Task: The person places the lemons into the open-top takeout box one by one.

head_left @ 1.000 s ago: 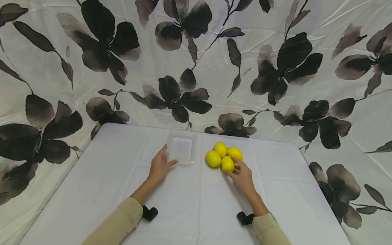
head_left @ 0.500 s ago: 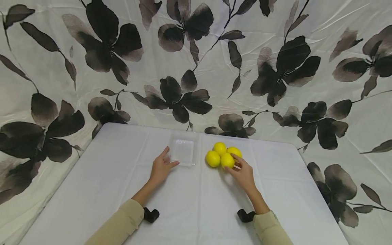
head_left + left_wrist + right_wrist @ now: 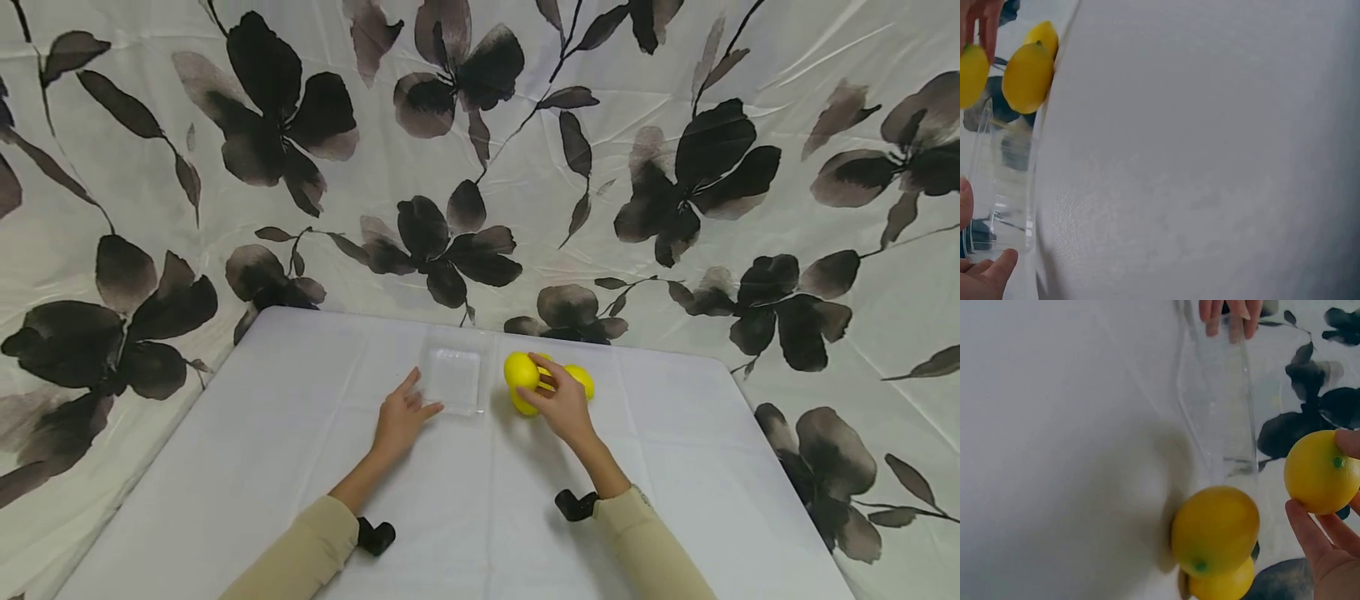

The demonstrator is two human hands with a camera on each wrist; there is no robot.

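Note:
My right hand holds a yellow lemon between thumb and fingers, raised above the other lemons. In the right wrist view the gripped lemon shows its green stem end. Beneath and beside that hand lie the other lemons: one under the held one, one to the right, another mostly hidden behind the fingers. On the left, my left hand rests its spread fingers against the near left corner of a clear plastic container. Nothing shows inside the container.
A white cloth covers the table, whose far edge lies just behind the container and lemons. Behind it hangs a white sheet printed with dark flowers. Each wrist carries a small black camera.
My right hand has lifted the near lemon off the table and carried it left, over the other lemons. The left hand stays at the container's corner.

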